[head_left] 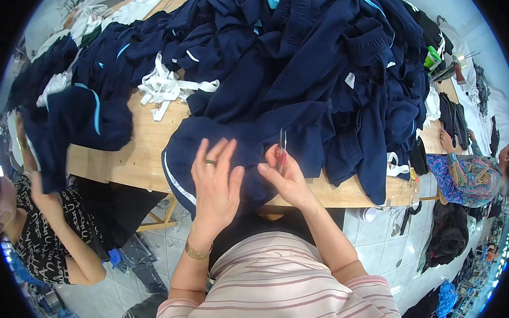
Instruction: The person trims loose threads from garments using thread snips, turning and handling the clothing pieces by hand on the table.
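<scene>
A navy garment [245, 137] with white piping along its left edge lies at the near edge of the table, in front of me. Over its left part is my left hand [217, 177], fingers stretched out and apart, with a ring and a bracelet showing; whether it touches the cloth I cannot tell. My right hand [288, 177] is closed around small red-handled thread snips [281, 151], their metal blades pointing away from me. That hand is over the garment's right part.
A large heap of navy garments [304, 53] covers the wooden table [144, 137]. White fabric strips [162, 87] lie left of centre. At left, a person [47, 229] lifts a navy garment [85, 123]. Another person [464, 176] works at the far right. Dark cloth [447, 235] lies on the floor.
</scene>
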Demonstrator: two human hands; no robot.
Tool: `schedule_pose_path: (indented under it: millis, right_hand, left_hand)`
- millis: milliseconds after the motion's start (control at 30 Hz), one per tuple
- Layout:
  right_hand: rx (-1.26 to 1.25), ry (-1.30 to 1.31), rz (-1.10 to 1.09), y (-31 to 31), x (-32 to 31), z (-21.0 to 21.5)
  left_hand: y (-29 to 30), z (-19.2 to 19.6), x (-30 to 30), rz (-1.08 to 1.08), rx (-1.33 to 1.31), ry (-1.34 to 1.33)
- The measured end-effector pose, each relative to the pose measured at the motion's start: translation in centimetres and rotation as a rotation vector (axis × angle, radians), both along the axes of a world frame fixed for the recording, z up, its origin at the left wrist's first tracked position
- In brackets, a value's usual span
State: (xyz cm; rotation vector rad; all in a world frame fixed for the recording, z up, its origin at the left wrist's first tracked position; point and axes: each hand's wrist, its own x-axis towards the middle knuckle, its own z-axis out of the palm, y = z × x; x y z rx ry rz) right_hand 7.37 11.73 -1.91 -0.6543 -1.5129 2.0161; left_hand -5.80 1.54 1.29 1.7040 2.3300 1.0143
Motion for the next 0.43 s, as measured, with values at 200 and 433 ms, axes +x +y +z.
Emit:
schedule_pose_path:
  millis: [200, 433]
  right_hand:
    - [0.153, -0.060, 0.066, 1.0, -0.2, -0.1]
    - [0.136, -0.031, -0.107, 2.5, -0.6, -0.7]
  left_hand:
    - [0.3, -1.2, -1.5, 0.003, 0.075, -0.505]
    - [-3.2, 0.2, -4.3, 0.337, 0.125, -0.200]
